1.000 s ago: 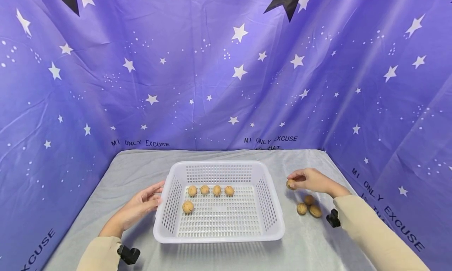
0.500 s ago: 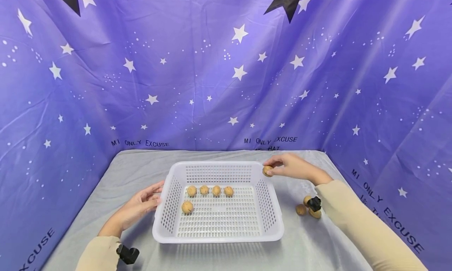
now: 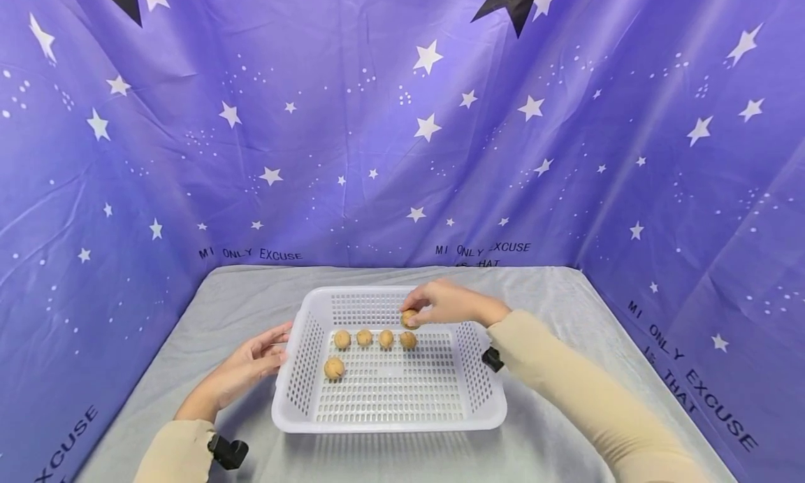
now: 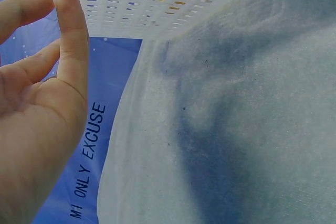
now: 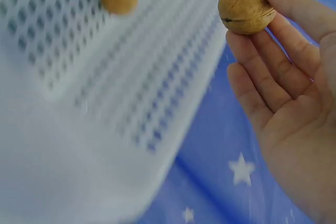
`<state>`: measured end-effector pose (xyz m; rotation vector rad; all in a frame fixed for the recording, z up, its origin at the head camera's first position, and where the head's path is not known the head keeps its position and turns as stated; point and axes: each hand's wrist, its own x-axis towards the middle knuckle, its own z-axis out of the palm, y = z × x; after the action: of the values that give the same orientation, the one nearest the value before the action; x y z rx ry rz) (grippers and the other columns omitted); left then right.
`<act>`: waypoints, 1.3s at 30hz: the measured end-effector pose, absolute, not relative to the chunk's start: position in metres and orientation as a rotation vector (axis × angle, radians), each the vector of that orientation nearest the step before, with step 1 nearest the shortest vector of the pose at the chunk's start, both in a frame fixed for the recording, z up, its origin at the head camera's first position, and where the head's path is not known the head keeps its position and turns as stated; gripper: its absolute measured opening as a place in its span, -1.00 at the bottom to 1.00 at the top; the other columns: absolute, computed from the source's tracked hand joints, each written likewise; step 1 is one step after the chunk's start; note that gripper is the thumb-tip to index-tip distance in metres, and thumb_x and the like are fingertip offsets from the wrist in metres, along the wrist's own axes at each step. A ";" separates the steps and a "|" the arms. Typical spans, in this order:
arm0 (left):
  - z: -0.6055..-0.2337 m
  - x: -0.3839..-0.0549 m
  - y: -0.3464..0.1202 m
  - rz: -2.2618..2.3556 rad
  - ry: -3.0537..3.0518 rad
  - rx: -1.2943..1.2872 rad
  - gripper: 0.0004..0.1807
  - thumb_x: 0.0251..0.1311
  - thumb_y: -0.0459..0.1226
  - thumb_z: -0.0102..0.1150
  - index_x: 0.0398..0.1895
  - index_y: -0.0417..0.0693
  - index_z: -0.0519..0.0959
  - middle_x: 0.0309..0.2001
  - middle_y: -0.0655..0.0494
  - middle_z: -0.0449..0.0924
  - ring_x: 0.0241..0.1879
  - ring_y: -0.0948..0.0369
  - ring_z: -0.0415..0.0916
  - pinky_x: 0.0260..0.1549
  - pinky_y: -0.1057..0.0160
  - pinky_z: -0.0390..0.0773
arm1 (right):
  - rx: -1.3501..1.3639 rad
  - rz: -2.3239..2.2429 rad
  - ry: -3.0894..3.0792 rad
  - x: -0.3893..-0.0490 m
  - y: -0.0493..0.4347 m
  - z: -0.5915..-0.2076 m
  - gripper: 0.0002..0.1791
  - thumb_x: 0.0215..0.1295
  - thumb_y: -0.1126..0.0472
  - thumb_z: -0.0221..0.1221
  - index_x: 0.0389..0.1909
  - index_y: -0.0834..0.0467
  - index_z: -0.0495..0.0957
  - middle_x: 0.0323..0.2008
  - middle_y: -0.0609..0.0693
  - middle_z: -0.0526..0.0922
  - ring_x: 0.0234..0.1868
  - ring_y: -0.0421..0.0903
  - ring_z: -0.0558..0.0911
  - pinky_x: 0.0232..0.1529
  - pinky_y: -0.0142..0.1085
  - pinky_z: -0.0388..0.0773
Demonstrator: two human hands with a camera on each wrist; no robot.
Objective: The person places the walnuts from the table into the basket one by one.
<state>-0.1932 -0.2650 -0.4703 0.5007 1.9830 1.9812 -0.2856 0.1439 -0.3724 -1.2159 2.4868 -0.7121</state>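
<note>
R hand [image 3: 449,303] has thumb + fingertips pinched on a round, tan-brown, hard-shelled walnut [image 5: 245,8], held toward the far side of the white, rectangular, perforated plastic basket [image 3: 390,426]. In the head view it shows against the basket's far wall, just behind the last nut of the row; exact ht over the basket floor is hard to judge. Other R fingers sit loosely curved under/behind the nut. Tip grip prob. picked bc nut is small & this keeps the palm clear of the nuts in the basket.

L hand [image 3: 242,369] is at the basket's L side: thumb + fingers fairly straight, a bit apart, tips touching the rim/outer wall. Prob. there to steady the basket, which looks light; can't tell how hard it presses.

Basket sits on a grey, soft-looking cloth [image 3: 242,294]. In it, toward the far wall from the L side, a row of tan-brown walnuts [image 3: 364,337] stands w/ small, approx. even gaps, so likely set by hand, not tipped in. A lone tan-brown walnut [image 3: 334,368] lies nearer the basket's front, just before the row's L end. Slotted floor prob. helps stop rolling.

Count: 1 basket; 2 hands; 4 nuts in row + 1 alone = 5 resting in basket, + 1 in R fingers = 6 nuts visible.
</note>
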 end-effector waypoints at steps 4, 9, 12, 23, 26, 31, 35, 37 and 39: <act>-0.470 -0.194 -0.264 1.982 1.978 0.500 -0.28 0.43 -0.48 0.00 0.54 -0.42 -0.08 0.34 -0.42 0.18 0.10 0.13 0.54 0.05 0.18 0.60 | -1.175 -0.731 2.412 -0.283 0.117 -0.390 -0.66 0.31 0.12 0.33 0.07 0.13 0.67 -0.10 -0.19 0.71 -0.08 -0.30 0.64 0.10 -0.26 0.58; -0.469 -0.194 -0.264 1.987 1.971 0.496 -0.28 0.42 -0.49 0.00 0.54 -0.42 -0.07 0.33 -0.39 0.20 0.10 0.14 0.54 0.05 0.18 0.60 | -1.167 -0.694 2.372 -0.282 0.090 -0.415 -0.64 0.28 0.12 0.36 0.06 0.13 0.68 -0.15 -0.22 0.71 -0.17 -0.35 0.63 -0.04 -0.40 0.59; -0.470 -0.194 -0.264 1.990 1.969 0.499 -0.28 0.42 -0.49 0.01 0.54 -0.42 -0.07 0.33 -0.38 0.21 0.10 0.13 0.55 0.05 0.17 0.60 | -1.185 -0.655 2.370 -0.281 0.077 -0.426 -0.65 0.27 0.12 0.37 0.05 0.13 0.69 -0.13 -0.22 0.72 -0.15 -0.39 0.62 0.02 -0.45 0.53; -0.470 -0.194 -0.264 1.996 1.957 0.505 -0.28 0.42 -0.49 0.00 0.54 -0.43 -0.08 0.34 -0.38 0.21 0.11 0.15 0.54 0.07 0.17 0.59 | -1.144 -0.627 2.371 -0.273 0.045 -0.451 -0.70 0.25 0.06 0.39 -0.04 0.08 0.70 -0.22 -0.27 0.70 -0.20 -0.42 0.60 -0.05 -0.52 0.52; -0.468 -0.193 -0.264 1.996 1.963 0.495 -0.28 0.42 -0.49 0.00 0.54 -0.43 -0.08 0.34 -0.38 0.20 0.10 0.16 0.54 0.07 0.18 0.59 | -1.145 -0.635 2.379 -0.272 0.042 -0.455 -0.69 0.24 0.06 0.40 -0.05 0.09 0.70 -0.21 -0.26 0.69 -0.21 -0.42 0.59 -0.03 -0.52 0.51; -0.468 -0.193 -0.263 1.997 1.966 0.482 -0.27 0.42 -0.49 0.01 0.54 -0.43 -0.08 0.34 -0.39 0.19 0.10 0.17 0.54 0.07 0.19 0.59 | -1.157 -0.637 2.374 -0.272 0.042 -0.457 -0.66 0.24 0.03 0.40 -0.02 0.10 0.69 -0.21 -0.27 0.69 -0.21 -0.42 0.59 -0.05 -0.52 0.52; -0.469 -0.193 -0.264 1.999 1.969 0.482 -0.27 0.42 -0.49 0.02 0.54 -0.42 -0.07 0.33 -0.37 0.21 0.09 0.17 0.55 0.06 0.18 0.59 | -1.127 -0.652 2.343 -0.271 0.044 -0.451 -0.62 0.26 0.02 0.38 0.01 0.13 0.67 -0.21 -0.25 0.68 -0.20 -0.40 0.60 -0.08 -0.52 0.53; -0.470 -0.193 -0.264 2.000 1.970 0.487 -0.27 0.42 -0.49 0.01 0.54 -0.42 -0.07 0.33 -0.36 0.22 0.08 0.17 0.55 0.06 0.18 0.60 | -1.115 -0.663 2.331 -0.271 0.046 -0.446 -0.62 0.27 0.04 0.37 0.02 0.16 0.66 -0.21 -0.23 0.69 -0.19 -0.38 0.61 -0.06 -0.50 0.54; -0.470 -0.193 -0.264 2.000 1.970 0.492 -0.27 0.42 -0.49 0.01 0.54 -0.42 -0.07 0.33 -0.35 0.22 0.09 0.17 0.55 0.06 0.18 0.59 | -1.099 -0.679 2.323 -0.271 0.050 -0.440 -0.61 0.28 0.06 0.36 0.04 0.17 0.65 -0.19 -0.21 0.70 -0.17 -0.36 0.61 -0.04 -0.47 0.54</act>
<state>-0.1930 -0.2641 -0.4700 0.4917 1.9704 2.0002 -0.2710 0.0496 -0.4399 -1.0991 2.3228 -0.6786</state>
